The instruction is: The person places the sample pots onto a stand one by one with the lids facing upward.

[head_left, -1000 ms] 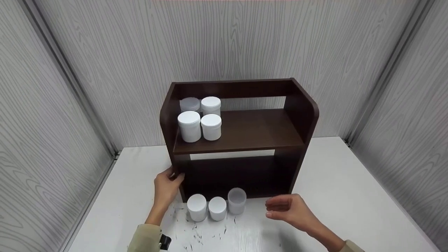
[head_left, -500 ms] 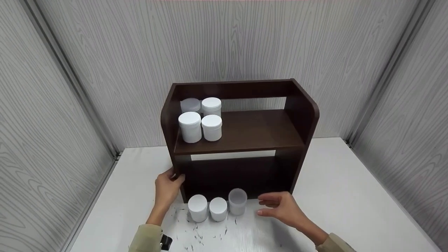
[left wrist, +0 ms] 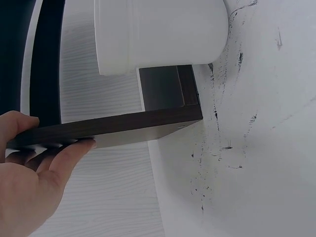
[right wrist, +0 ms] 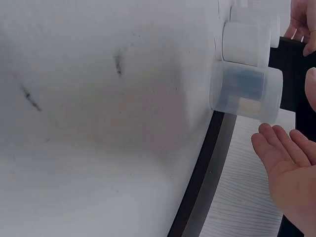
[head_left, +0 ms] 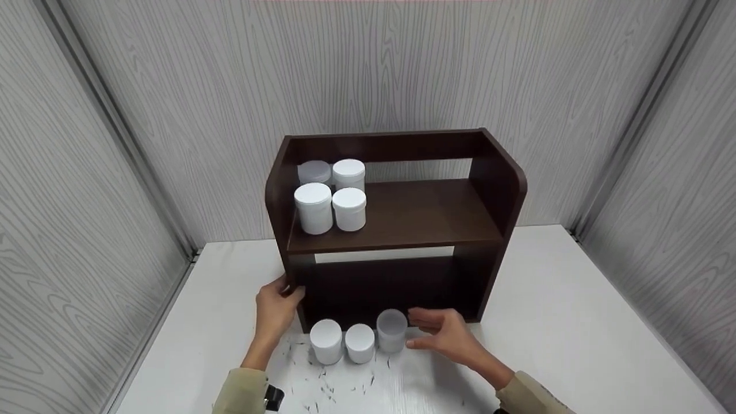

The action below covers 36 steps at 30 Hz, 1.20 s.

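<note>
My left hand grips the left side panel of a dark brown two-tier shelf; in the left wrist view the thumb and fingers pinch the panel from both faces. Just right of a translucent jar, my right hand is held with fingers extended and thumb apart, holding nothing. In the right wrist view its fingertips are right by the lid end of that jar. Two white lidded jars, a larger one and a smaller one, stand left of the translucent jar, before the shelf.
On the upper tier's left side stand white jars, including a tall one and a shorter one in front, plus a greyish translucent jar behind. Dark scuff marks spot the white table. Grey wood-grain walls surround it.
My right hand has moved left across the table front, from well right of the translucent jar to right beside it. The left hand keeps its hold on the shelf panel.
</note>
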Tool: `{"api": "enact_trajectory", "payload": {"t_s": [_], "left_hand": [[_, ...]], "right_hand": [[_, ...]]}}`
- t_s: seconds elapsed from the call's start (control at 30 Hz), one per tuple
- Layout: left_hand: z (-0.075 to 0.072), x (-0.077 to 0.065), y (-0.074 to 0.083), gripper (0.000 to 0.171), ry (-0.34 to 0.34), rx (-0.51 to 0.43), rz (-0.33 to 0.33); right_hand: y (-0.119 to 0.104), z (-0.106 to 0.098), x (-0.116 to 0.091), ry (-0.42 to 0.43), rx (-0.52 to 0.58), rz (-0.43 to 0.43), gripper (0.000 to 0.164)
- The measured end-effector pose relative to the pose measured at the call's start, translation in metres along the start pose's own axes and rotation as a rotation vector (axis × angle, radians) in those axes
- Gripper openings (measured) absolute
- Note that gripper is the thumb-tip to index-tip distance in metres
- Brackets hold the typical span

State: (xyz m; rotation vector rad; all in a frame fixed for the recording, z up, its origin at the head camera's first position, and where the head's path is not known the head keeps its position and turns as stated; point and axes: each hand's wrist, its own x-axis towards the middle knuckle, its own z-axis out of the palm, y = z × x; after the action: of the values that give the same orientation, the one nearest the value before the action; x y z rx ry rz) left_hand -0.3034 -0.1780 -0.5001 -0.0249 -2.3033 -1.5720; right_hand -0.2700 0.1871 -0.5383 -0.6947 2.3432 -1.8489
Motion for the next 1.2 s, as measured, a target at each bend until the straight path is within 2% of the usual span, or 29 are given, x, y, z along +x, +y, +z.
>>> {"api": "enact_trajectory", "payload": {"t_s": [0.47, 0.7, 0.87, 1.2], "left_hand": [[0.000, -0.001, -0.001, 0.047, -0.001, 0.006, -0.004], [0.000, -0.003, -0.001, 0.049, 0.001, 0.000, -0.005], [0.001, -0.004, -0.002, 0.052, -0.001, -0.004, -0.001], [-0.001, -0.001, -0.001, 0.051, -0.004, -0.007, -0.006]], "right_hand": [[0.011, 0.005, 0.018, -0.045, 0.025, 0.024, 0.075], [0.014, 0.011, 0.025, -0.057, -0.008, 0.039, 0.077], [0.017, 0.015, 0.028, -0.049, -0.028, 0.038, 0.076], [0.021, 0.019, 0.033, -0.049, 0.014, 0.035, 0.073]]}}
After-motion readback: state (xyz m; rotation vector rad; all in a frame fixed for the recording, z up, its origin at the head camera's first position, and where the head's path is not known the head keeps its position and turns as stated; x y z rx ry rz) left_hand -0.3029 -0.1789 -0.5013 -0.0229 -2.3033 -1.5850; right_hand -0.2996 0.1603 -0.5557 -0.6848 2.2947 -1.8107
